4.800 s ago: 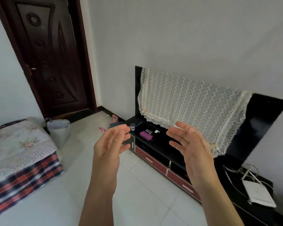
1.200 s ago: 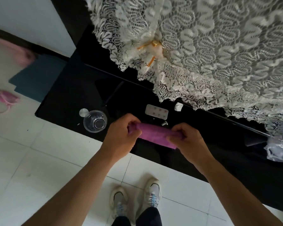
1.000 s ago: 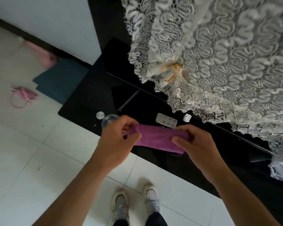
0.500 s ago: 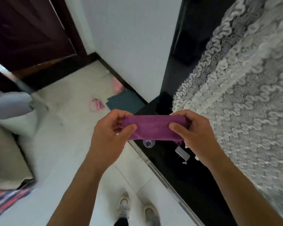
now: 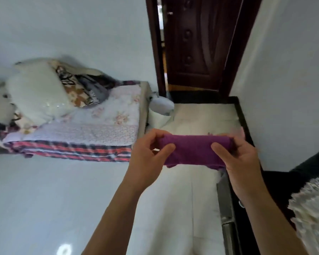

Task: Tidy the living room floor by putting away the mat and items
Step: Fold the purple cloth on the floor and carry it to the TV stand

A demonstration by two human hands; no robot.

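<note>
A folded purple cloth (image 5: 192,150) hangs level in front of me at chest height over the pale tiled floor (image 5: 182,199). My left hand (image 5: 148,155) pinches its left end, thumb in front and fingers curled over the top. My right hand (image 5: 241,159) grips its right end the same way. The floor mat and the pink items seen earlier are hidden behind the cloth and my hands.
A bed (image 5: 92,126) with a floral cover, a plaid blanket edge and pillows (image 5: 39,89) stands at the left. A dark wooden door (image 5: 197,43) stands ajar ahead. The black TV cabinet (image 5: 247,208) and its lace cover (image 5: 311,214) run along the right.
Both hands picked the purple cloth up from the black cabinet and lifted it. My view has swung left, away from the cabinet toward the bed and door.
</note>
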